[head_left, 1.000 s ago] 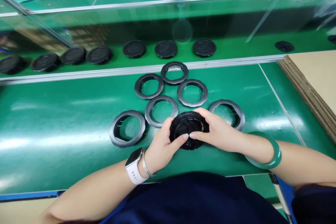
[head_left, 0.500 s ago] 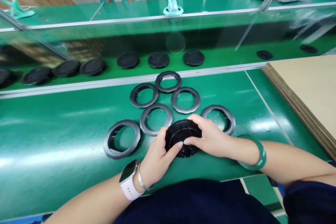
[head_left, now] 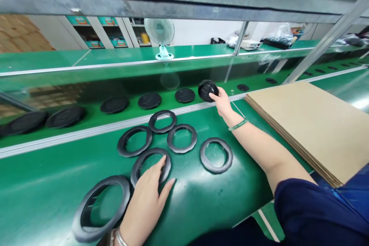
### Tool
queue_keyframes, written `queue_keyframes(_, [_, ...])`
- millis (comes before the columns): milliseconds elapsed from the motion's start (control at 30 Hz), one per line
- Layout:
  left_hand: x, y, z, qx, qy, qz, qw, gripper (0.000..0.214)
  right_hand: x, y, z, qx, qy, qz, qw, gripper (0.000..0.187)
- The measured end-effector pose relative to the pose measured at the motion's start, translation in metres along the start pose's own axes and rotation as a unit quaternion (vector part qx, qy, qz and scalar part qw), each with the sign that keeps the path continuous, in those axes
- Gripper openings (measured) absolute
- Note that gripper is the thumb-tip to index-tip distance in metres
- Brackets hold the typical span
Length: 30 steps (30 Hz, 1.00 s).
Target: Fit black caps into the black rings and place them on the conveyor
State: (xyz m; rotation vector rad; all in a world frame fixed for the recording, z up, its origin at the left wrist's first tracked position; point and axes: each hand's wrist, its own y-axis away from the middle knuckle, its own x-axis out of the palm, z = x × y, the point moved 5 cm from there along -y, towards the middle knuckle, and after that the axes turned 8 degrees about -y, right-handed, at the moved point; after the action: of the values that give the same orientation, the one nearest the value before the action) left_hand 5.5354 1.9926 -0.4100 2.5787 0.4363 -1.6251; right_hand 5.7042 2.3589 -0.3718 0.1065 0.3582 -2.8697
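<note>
- Right hand [head_left: 222, 103] grip clamped on black disc [head_left: 205, 89], by tabletop [head_left: 190, 196] far edge
- Left hand [head_left: 145, 196] grip apart, over gray ring [head_left: 167, 166], contact unclear

Head camera faces forward-down over the green bench [head_left: 196, 203].

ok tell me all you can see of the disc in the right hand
The disc is black and round, plastic by its look, with a ridged rim and a faintly glossy face; its finer detail is too small to read. It is tilted up, face towards the camera. The right hand grips its lower right side, partly covering the face. Whether it touches the green strip is unclear.
</note>
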Motion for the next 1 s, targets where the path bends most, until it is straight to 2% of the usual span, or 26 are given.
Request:
queue_keyframes(33, [0.002,0.000,0.001,-0.003,0.002,0.006,1.000,0.065,-0.003,-0.012,-0.004,-0.059,0.096,0.005,0.994,0.041])
queue_keyframes(100, [0.004,0.000,0.002,-0.008,0.011,0.019,1.000,0.062,-0.006,-0.030,-0.020,-0.096,0.218,0.035,0.971,0.040])
queue_keyframes(200, [0.000,0.005,0.002,-0.010,0.053,0.024,0.998,0.054,-0.013,-0.048,-0.047,-0.077,0.284,0.062,0.954,0.038])
queue_keyframes(300, [-0.008,0.017,0.004,-0.047,0.166,0.024,0.985,0.046,-0.032,-0.064,-0.059,-0.073,0.334,0.015,0.940,0.040])
queue_keyframes(367, [-0.008,0.026,0.007,-0.104,0.288,0.038,0.951,0.042,-0.054,-0.076,-0.063,-0.059,0.369,-0.042,0.927,0.045])
queue_keyframes(433, [-0.002,0.029,0.007,-0.161,0.407,0.075,0.896,0.044,-0.079,-0.088,-0.067,-0.036,0.401,-0.094,0.910,0.051])
queue_keyframes(500, [0.006,0.025,0.002,-0.191,0.483,0.119,0.846,0.047,-0.100,-0.098,-0.072,-0.014,0.428,-0.127,0.895,0.054])
queue_keyframes(533, [0.009,0.021,-0.002,-0.195,0.502,0.138,0.831,0.047,-0.107,-0.103,-0.075,-0.005,0.439,-0.137,0.888,0.054])
queue_keyframes(633, [0.016,0.007,-0.010,-0.174,0.515,0.187,0.818,0.044,-0.118,-0.117,-0.082,0.011,0.471,-0.153,0.869,0.050])
queue_keyframes(767, [0.020,0.001,-0.012,-0.154,0.520,0.234,0.807,0.038,-0.121,-0.136,-0.088,0.026,0.513,-0.166,0.842,0.044])
queue_keyframes(867, [0.025,0.003,-0.010,-0.154,0.541,0.238,0.792,0.036,-0.127,-0.147,-0.093,0.048,0.542,-0.175,0.821,0.039])
queue_keyframes(1000, [0.033,0.007,-0.006,-0.186,0.561,0.219,0.776,0.039,-0.144,-0.158,-0.105,0.121,0.564,-0.196,0.793,0.031])
